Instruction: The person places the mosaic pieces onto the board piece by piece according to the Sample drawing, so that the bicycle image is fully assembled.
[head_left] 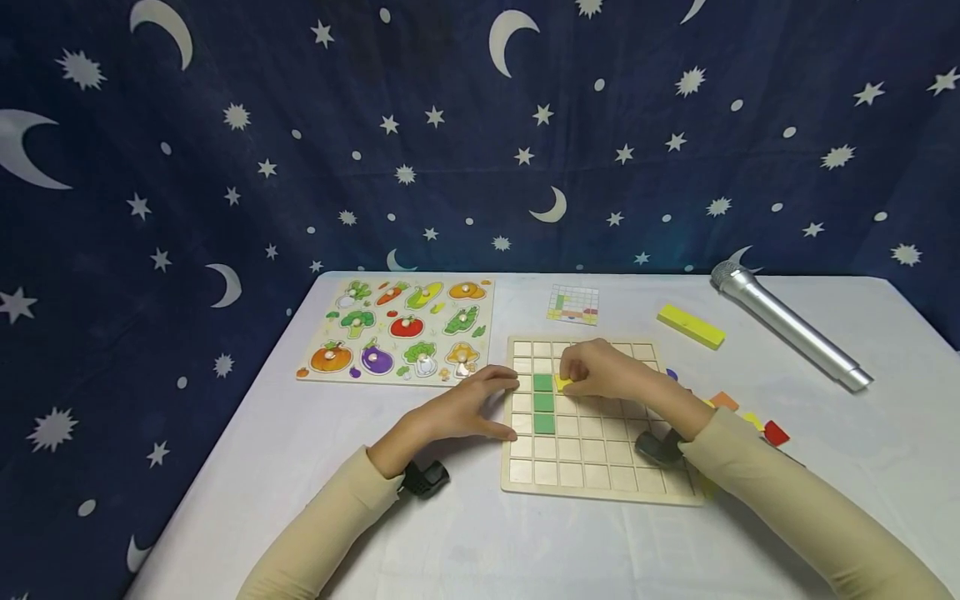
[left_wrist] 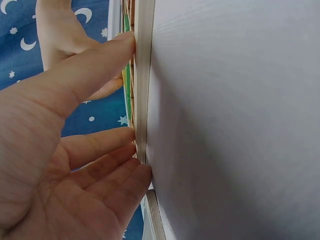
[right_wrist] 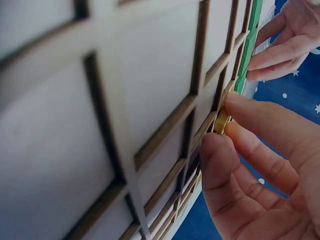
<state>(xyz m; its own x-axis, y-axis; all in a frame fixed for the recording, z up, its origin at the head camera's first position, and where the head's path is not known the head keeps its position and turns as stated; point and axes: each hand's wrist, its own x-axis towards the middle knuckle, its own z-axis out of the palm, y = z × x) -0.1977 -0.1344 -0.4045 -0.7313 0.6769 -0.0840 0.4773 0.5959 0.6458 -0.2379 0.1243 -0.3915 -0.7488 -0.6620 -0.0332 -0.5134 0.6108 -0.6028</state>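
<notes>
A wooden grid board (head_left: 570, 475) lies on the table, with several green square tiles (head_left: 543, 402) set in one column. My right hand (head_left: 606, 371) pinches a small yellow tile (right_wrist: 223, 119) between thumb and fingers, at a cell beside the topmost green tile. In the right wrist view the yellow tile touches the board's ridges; whether it lies flat in the cell I cannot tell. My left hand (head_left: 468, 406) rests at the board's left edge, its fingertips and thumb touching the rim (left_wrist: 143, 90), fingers fairly straight.
A vegetable puzzle board (head_left: 390, 333) lies at the back left. Behind the grid board is a small pattern card (head_left: 573, 305). A yellow bar (head_left: 691, 326) and a silver microphone (head_left: 791, 325) lie at the right. Loose coloured pieces (head_left: 776, 433) lie partly hidden beside my right forearm.
</notes>
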